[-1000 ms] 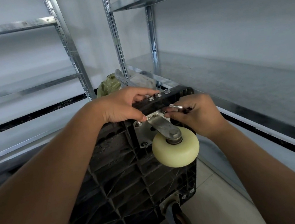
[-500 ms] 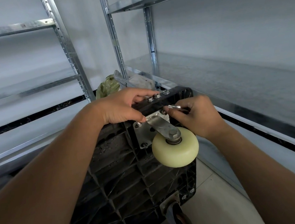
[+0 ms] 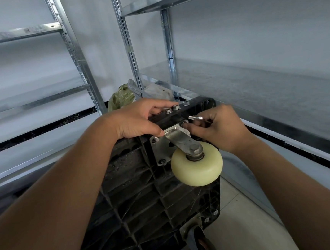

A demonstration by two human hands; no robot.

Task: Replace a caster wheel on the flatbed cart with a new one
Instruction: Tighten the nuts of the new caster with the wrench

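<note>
One flatbed cart is standing on edge with its black ribbed underside facing the camera, and two caster wheels are showing: a cream one on a steel mounting plate near the top edge, and a dark one at 6 o'clock from it. Three nuts are sitting in a row on the cart's top edge. The left hand is gripping that edge, its thumb pressing the plate's upper corner. The right hand, at 1 o'clock from the cream wheel, is curling its fingers around a small metal tool beside the plate.
</note>
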